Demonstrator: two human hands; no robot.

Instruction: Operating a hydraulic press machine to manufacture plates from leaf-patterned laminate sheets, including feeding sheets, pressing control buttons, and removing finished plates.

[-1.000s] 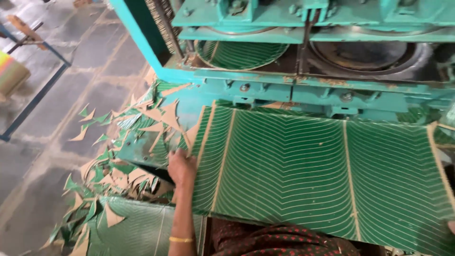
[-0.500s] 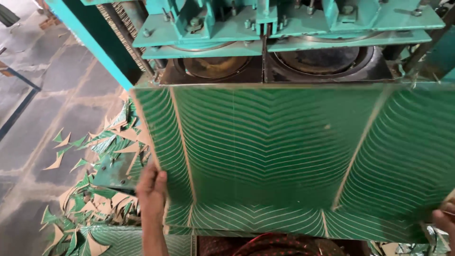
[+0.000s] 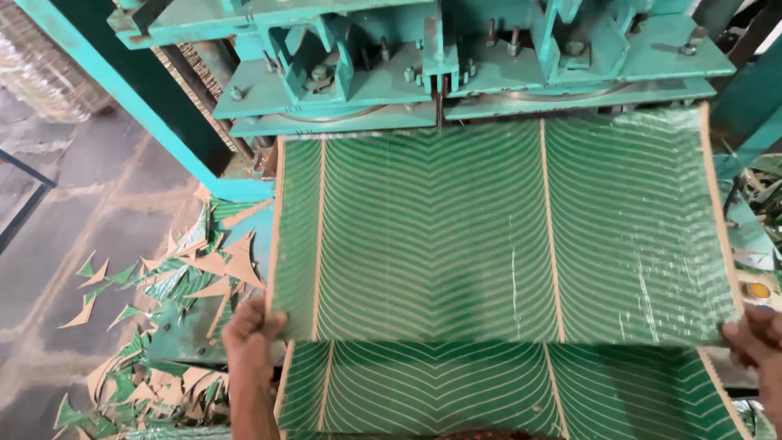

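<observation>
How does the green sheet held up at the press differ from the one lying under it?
The held sheet is gripped at its near corners by the left hand and right hand and reaches the teal press; the lower sheet lies untouched, nearer the person. The held sheet shows almost whole and glossy; the lower sheet is mostly covered. Both are green with pale leaf-vein lines and tan strips.

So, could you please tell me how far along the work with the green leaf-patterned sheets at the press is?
Done, apparently: cut scraps litter the floor beside the teal press. In hand: the left hand and right hand grip the near corners of a green sheet, its far edge at the press. Left: another sheet lies underneath.
</observation>
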